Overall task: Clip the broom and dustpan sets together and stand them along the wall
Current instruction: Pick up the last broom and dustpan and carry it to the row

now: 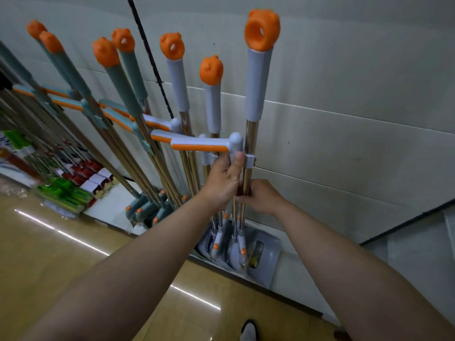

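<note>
Clipped sets (133,112) lean on wall (344,70), 10 o'clock. Left hand (222,179) grip wraps dustpan pole, thumb pressing clip (249,160) home. Right hand (263,196) grip holds broom pole (251,136) at 5 o'clock of clip, steadying. This set is centre, against wall.

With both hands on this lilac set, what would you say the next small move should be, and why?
Probably a firm squeeze of the left hand to seat the lilac clip fully on the broom pole, while the right hand steadies that pole lower down. The left thumb already rests on the clip, and the dustpan stands at the wall.
</note>
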{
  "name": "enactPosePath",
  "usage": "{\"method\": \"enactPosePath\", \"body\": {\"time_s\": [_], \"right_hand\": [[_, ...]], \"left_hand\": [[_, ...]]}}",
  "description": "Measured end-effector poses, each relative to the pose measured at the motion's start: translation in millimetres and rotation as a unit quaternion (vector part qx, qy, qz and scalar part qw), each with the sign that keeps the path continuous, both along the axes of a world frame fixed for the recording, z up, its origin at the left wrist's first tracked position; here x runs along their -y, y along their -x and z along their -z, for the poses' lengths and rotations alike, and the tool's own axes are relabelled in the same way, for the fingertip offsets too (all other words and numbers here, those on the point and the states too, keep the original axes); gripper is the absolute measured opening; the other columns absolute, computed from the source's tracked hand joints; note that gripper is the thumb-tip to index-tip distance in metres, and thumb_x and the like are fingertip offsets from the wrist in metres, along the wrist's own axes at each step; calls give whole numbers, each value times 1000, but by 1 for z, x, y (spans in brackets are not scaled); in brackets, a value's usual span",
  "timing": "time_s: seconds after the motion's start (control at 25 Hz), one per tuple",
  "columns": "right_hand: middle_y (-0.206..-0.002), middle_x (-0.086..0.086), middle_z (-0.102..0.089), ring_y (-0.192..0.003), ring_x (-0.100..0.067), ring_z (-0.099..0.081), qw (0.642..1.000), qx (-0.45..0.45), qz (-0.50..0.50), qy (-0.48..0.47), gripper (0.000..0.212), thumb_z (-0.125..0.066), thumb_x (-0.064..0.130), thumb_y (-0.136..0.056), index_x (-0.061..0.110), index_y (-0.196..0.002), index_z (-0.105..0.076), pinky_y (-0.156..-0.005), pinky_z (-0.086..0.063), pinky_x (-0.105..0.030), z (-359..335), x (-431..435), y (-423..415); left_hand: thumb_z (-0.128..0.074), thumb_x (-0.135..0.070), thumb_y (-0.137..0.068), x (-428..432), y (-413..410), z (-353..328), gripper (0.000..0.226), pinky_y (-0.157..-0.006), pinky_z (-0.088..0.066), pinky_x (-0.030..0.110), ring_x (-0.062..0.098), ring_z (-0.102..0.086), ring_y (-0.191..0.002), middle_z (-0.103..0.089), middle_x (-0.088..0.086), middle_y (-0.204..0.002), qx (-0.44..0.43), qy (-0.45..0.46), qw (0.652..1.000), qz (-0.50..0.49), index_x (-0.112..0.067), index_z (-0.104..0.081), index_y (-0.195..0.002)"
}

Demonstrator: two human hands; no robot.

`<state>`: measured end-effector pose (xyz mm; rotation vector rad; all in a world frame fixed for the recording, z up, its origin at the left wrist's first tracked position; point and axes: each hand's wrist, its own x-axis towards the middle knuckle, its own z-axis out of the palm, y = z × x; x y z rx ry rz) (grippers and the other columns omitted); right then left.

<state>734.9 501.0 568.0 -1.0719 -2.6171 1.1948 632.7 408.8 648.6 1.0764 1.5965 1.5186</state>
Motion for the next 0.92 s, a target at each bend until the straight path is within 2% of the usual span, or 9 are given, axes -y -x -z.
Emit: {"method": "enactPosePath", "body": {"time_s": [0.16, 0.2, 0.28, 0.4, 0.48, 0.6, 0.72, 0.84, 0.92], "right_hand": [[-89, 4, -67, -89, -12, -63, 999, -11, -9, 30, 8, -73, 25, -87, 25, -93, -68, -66, -40, -17, 16, -10, 11], [-89, 5, -67, -89, -12, -63, 999, -13, -7, 36, 8, -73, 25, -87, 27, -92, -67, -66, -40, -15, 23, -10, 13], [-90, 4, -70, -92, -15, -67, 999, -18, 5, 39, 6, -73, 27, -88, 27, -93, -69, -71, -42, -20, 34, -9, 16], [-89, 7, -68, -90, -12, -65, 999, -22, 17, 42, 8, -72, 29, -90, 25, -96, -72, -74, -40, -22, 41, -9, 22], [-92, 6, -70, -91, -12, -65, 999, -12, 22, 37, 17, -71, 33, -91, 21, -103, -73, -74, -38, -22, 42, -9, 22], [-102, 2, -73, -100, -18, -67, 998, -1, 43, 40, 22, -66, 34, -94, 20, -110, -71, -76, -38, -23, 44, -5, 17], [-113, -7, -71, -107, -26, -65, 997, 8, 66, 49, 27, -59, 31, -98, 17, -120, -64, -77, -39, -26, 40, 10, 14], [-119, -13, -69, -109, -35, -64, 992, 34, 115, 39, 35, -55, 34, -99, 15, -128, -57, -77, -44, -31, 36, 31, 12], [-117, -16, -69, -107, -39, -64, 982, 52, 181, 31, 35, -55, 33, -96, 13, -126, -55, -79, -49, -35, 32, 43, 9]], "left_hand": [[-42, -60, -90, -9, 10, 14, 71, -99, -51, 30, 17, -65, -112, -70, 11, -114, -13, 9, 1000, 5, 1, -61, -120], [-42, -61, -88, -9, 13, 19, 73, -97, -52, 28, 14, -66, -110, -70, 10, -112, -18, 12, 1000, 13, 2, -62, -119], [-43, -61, -90, -8, 18, 26, 73, -90, -51, 19, 8, -66, -105, -70, 7, -107, -11, 15, 999, 27, 4, -62, -116], [-38, -45, -101, -10, 26, 31, 58, -91, -49, 14, 1, -64, -105, -68, 6, -111, 1, 26, 999, 39, 5, -60, -120], [-35, -38, -103, -11, 29, 27, 51, -99, -47, 18, 5, -62, -113, -67, 9, -118, -12, 42, 997, 56, 2, -58, -124], [-36, -43, -100, -7, 32, 27, 52, -106, -45, 30, 17, -59, -119, -65, 12, -122, -75, 95, 988, 95, -4, -58, -125], [-39, -49, -101, 7, 35, 33, 50, -100, -48, 42, 22, -61, -113, -66, 10, -120, -144, 173, 966, 125, -9, -57, -126], [-44, -31, -105, 28, 35, 23, 35, -91, -43, 29, 14, -56, -106, -60, -2, -117, -142, 214, 959, 121, -11, -55, -131], [-48, -28, -104, 42, 41, 16, 34, -93, -44, 29, 13, -56, -112, -59, -3, -123, -132, 214, 963, 99, -15, -55, -134]]}}
